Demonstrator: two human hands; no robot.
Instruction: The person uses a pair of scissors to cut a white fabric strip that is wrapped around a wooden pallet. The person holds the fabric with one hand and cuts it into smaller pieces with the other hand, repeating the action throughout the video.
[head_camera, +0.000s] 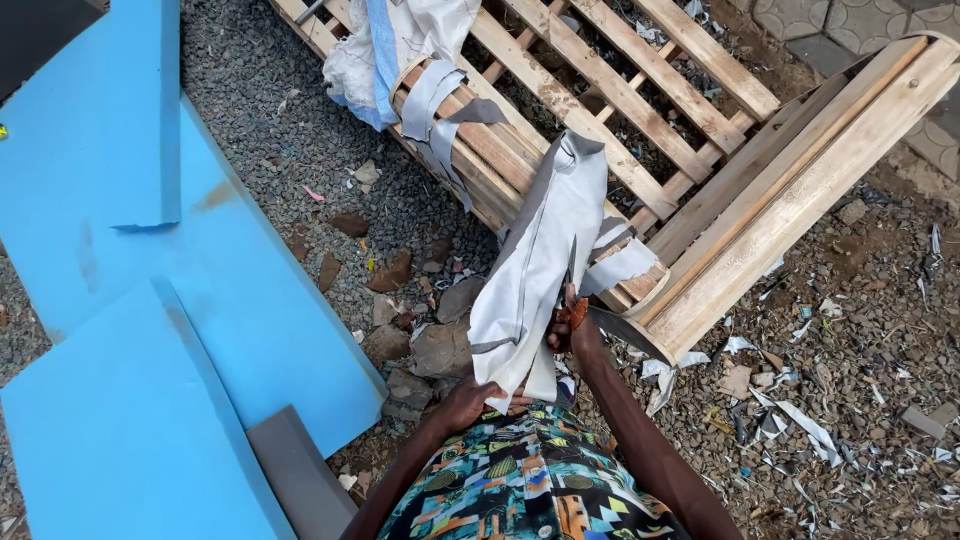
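My left hand (468, 401) grips the near end of a long white and grey fabric piece (540, 250) and holds it taut. The far end of the fabric drapes over a wooden pallet frame (620, 100). My right hand (572, 328) is closed on orange-handled scissors (600, 322) at the fabric's right edge. One dark blade sticks out to the right, below the cloth. More grey and white strips (440, 105) hang over the pallet's near rail.
Large blue foam sheets (150, 300) lie on the gravel at left, with a grey slab (295, 470) beside them. A pale wooden frame (800, 180) leans against the pallet at right. Rocks (430, 345) and fabric scraps (790, 410) litter the ground.
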